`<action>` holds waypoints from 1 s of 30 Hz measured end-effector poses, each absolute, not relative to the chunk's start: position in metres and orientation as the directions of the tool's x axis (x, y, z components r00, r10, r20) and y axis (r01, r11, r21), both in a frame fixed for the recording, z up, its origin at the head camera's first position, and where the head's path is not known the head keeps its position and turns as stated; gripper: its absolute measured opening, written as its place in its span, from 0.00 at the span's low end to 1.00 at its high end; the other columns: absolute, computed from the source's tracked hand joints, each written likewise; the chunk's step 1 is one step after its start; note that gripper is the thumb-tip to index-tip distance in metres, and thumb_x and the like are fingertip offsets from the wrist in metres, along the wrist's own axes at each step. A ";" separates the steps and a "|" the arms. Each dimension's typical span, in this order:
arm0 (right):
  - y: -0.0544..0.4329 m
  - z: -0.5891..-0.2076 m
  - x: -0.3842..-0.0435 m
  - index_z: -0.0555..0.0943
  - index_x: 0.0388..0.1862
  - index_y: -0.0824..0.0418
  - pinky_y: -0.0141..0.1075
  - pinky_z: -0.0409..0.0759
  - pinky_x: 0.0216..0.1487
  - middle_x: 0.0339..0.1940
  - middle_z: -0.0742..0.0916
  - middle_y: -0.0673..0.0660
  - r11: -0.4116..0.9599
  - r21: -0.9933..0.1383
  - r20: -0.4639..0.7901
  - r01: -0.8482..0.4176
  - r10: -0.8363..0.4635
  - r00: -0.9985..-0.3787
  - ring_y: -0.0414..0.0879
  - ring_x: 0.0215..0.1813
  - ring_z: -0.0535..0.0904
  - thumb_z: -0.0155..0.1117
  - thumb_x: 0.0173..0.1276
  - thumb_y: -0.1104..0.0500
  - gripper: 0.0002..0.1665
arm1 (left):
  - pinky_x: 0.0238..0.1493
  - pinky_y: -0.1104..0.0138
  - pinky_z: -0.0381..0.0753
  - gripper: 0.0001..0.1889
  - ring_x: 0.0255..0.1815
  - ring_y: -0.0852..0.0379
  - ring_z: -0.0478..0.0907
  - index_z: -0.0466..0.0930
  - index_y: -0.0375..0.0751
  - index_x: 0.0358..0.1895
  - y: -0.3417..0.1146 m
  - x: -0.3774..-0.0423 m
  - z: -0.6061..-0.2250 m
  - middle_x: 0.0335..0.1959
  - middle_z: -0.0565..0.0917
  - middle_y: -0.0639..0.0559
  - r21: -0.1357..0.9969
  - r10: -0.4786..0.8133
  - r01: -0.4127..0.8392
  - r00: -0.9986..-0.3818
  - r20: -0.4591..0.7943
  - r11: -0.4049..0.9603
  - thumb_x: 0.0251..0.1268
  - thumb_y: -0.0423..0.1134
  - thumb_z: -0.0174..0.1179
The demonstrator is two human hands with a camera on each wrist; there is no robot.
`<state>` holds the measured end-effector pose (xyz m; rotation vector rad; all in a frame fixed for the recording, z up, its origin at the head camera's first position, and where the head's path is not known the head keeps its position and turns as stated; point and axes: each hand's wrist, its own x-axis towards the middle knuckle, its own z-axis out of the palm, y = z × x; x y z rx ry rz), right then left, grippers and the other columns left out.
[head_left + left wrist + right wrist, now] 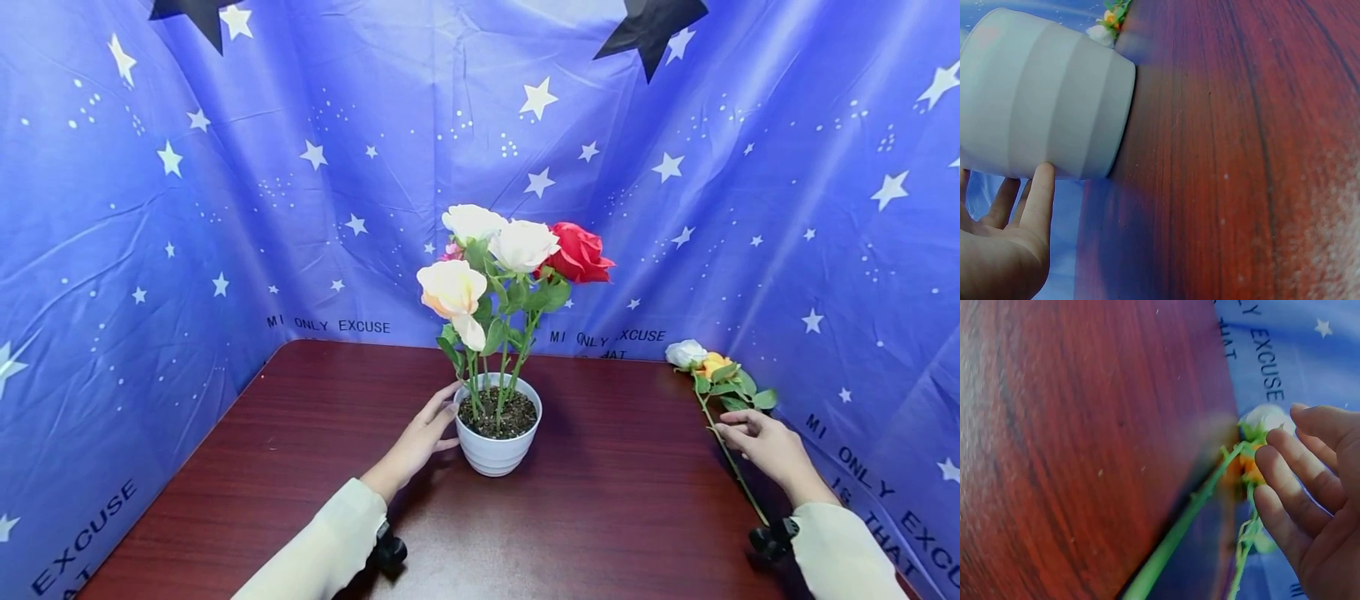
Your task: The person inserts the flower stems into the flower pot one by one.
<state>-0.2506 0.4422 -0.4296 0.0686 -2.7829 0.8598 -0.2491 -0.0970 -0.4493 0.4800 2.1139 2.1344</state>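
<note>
A white ribbed flowerpot [498, 454] filled with dark soil [508, 412] stands on the table, holding several upright roses. My left hand [422, 435] is at the pot's left side, its fingers lightly bent; in the left wrist view a fingertip touches the wall of the pot [1054, 100]. To the right, a white rose [686, 353] and a yellow-orange rose [716, 365] lie on the table, blooms toward the back. Over their stems hovers my right hand [772, 450], holding nothing. Its fingers [1291, 494] are loosely extended beside the green stem [1188, 522] in the right wrist view.
In the pot are white roses [525, 245], a red rose [579, 252], a cream rose [452, 288] and a partly hidden pink bloom [452, 252]. A blue star-printed cloth [405, 108] surrounds the dark reddish wooden table [315, 433] at the back and sides.
</note>
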 end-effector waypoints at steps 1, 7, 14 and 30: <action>0.444 -0.431 -0.251 0.80 0.54 0.72 0.31 0.80 0.27 0.35 0.89 0.62 0.821 -0.562 0.216 -0.103 0.026 -0.976 0.44 0.30 0.85 0.63 0.74 0.50 0.25 | 0.60 0.45 0.78 0.27 0.75 0.37 0.58 0.60 0.53 0.78 -0.097 -0.249 -0.449 0.75 0.59 0.37 0.988 0.288 0.149 -0.946 0.152 -0.031 0.81 0.51 0.47; 0.454 -0.437 -0.253 0.78 0.55 0.76 0.33 0.81 0.28 0.35 0.89 0.62 0.808 -0.588 0.129 -0.029 0.058 -0.990 0.42 0.31 0.84 0.62 0.75 0.50 0.28 | 0.59 0.46 0.79 0.26 0.73 0.37 0.60 0.60 0.52 0.78 -0.096 -0.249 -0.449 0.72 0.62 0.34 0.987 0.285 0.156 -0.946 0.157 -0.026 0.82 0.49 0.47; 0.456 -0.441 -0.256 0.77 0.57 0.75 0.43 0.80 0.38 0.37 0.88 0.59 0.825 -0.562 0.014 0.066 0.089 -0.996 0.55 0.40 0.82 0.64 0.71 0.44 0.35 | 0.59 0.45 0.78 0.26 0.73 0.36 0.60 0.60 0.52 0.78 -0.096 -0.248 -0.449 0.71 0.63 0.33 0.987 0.281 0.158 -0.946 0.159 -0.028 0.82 0.48 0.46; 0.454 -0.443 -0.264 0.77 0.53 0.77 0.48 0.78 0.41 0.33 0.87 0.58 0.869 -0.494 -0.023 0.013 0.002 -1.000 0.50 0.36 0.81 0.64 0.71 0.52 0.28 | 0.59 0.46 0.78 0.26 0.74 0.37 0.59 0.59 0.53 0.78 -0.097 -0.249 -0.448 0.73 0.61 0.34 0.988 0.284 0.152 -0.947 0.153 -0.025 0.82 0.50 0.46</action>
